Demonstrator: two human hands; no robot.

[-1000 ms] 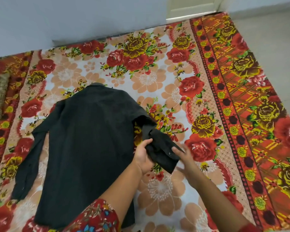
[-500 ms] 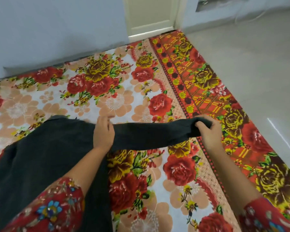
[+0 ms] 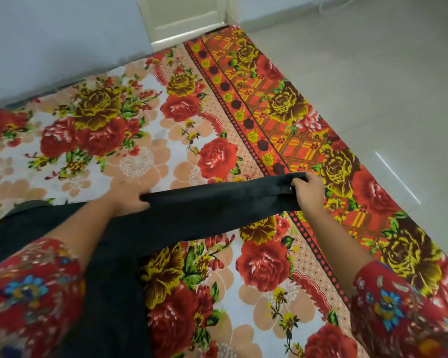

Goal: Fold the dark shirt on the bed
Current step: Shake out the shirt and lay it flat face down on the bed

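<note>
Flower-printed bedsheet (image 3: 140, 156) fills most of the view, with a pale wall (image 3: 49, 34) and the foot of a door (image 3: 184, 14) past its far end. Down one side of the sheet runs a red border band (image 3: 269, 120), and bare floor (image 3: 373, 86) lies beyond that.

The dark shirt (image 3: 109, 254) lies on the white-flowered side of the border band, its body well apart from the band and partly hidden under the person's forearm. One sleeve (image 3: 217, 202) is drawn out straight from the body towards the band, and its cuff (image 3: 287, 186) reaches over the band's inner edge.

The right hand (image 3: 308, 192) is above the band, fingers curled and clamped on the cuff. The left hand (image 3: 130, 197), on the white side away from the band, grips the sleeve at its shoulder end. Its thumb is on the near edge, and the fingers beyond are blurred, so how they lie is unclear.

The step in hand looks like straightening the sleeve, held taut between both hands, ahead of the first fold. The task seems to be at an early stage, since no fold shows in the part of the body that is visible.

The next move probably calls for the right hand to carry the cuff away from the band and lay the sleeve flat across the shirt's body. The left hand would pin the shoulder so the crease falls there. Keeping the cloth taut should stop it from bunching.
</note>
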